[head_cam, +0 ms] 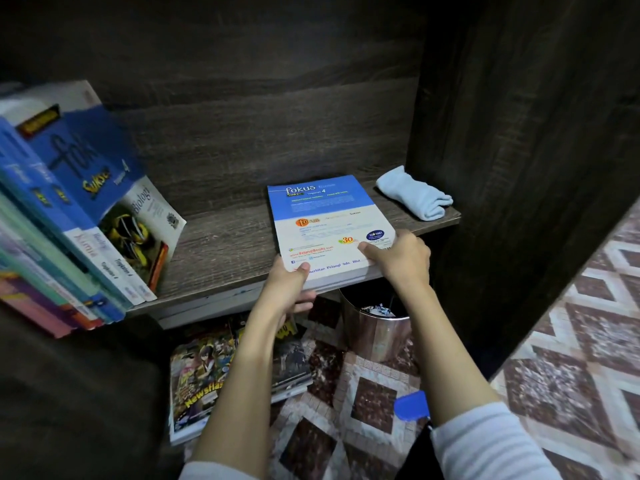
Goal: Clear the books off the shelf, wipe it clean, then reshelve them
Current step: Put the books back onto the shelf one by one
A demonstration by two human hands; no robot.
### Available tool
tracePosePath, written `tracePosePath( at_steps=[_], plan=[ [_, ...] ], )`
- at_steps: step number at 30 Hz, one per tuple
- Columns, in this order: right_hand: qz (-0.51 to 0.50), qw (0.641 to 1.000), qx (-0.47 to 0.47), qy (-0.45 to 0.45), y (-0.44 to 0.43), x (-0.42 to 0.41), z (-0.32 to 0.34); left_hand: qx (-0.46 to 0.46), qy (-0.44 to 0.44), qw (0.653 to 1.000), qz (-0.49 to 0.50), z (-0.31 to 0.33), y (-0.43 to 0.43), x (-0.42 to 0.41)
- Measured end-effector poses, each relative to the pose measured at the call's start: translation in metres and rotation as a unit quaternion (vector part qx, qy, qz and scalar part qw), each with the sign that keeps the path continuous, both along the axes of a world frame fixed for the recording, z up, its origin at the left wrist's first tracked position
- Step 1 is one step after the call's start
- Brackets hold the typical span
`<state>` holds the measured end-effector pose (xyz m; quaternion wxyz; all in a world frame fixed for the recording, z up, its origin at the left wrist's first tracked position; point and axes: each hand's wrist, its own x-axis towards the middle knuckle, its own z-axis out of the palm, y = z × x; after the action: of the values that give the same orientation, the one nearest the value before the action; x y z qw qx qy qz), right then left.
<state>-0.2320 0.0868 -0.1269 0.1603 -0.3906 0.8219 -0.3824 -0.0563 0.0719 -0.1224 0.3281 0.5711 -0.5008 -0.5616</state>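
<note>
A thick blue-and-white Fokus book (329,220) lies flat, back cover up, on the dark wooden shelf (225,244), its near edge overhanging the front. My left hand (289,285) grips its near left corner, thumb on top and fingers underneath. My right hand (403,256) holds the near right corner, fingers pressed on the cover. A row of books (69,209) leans at the shelf's left end, a blue Fokus Biology volume outermost. A folded light blue cloth (415,199) rests at the shelf's right end.
Below the shelf, comic magazines (201,372) lie stacked on the patterned tile floor beside a shiny metal bin (377,330). A dark cabinet wall (519,168) rises on the right. A small blue object (412,405) lies on the floor near my right forearm.
</note>
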Motion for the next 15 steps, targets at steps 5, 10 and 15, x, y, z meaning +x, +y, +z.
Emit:
tracePosePath(
  at_steps=[5,10,15],
  plan=[
    [-0.002,0.994,0.025,-0.110,-0.0019,0.0019,0.0050,0.000,0.013,1.000,0.021,-0.0020,0.0026,-0.0046],
    [-0.018,0.976,0.001,-0.216,-0.0058,0.0000,0.0050,-0.013,0.025,0.999,0.027,-0.0042,0.0065,-0.0071],
    [-0.002,0.981,-0.021,-0.194,-0.0076,-0.0043,0.0046,-0.017,0.016,0.999,0.030,-0.0063,0.0053,-0.0088]
  ],
)
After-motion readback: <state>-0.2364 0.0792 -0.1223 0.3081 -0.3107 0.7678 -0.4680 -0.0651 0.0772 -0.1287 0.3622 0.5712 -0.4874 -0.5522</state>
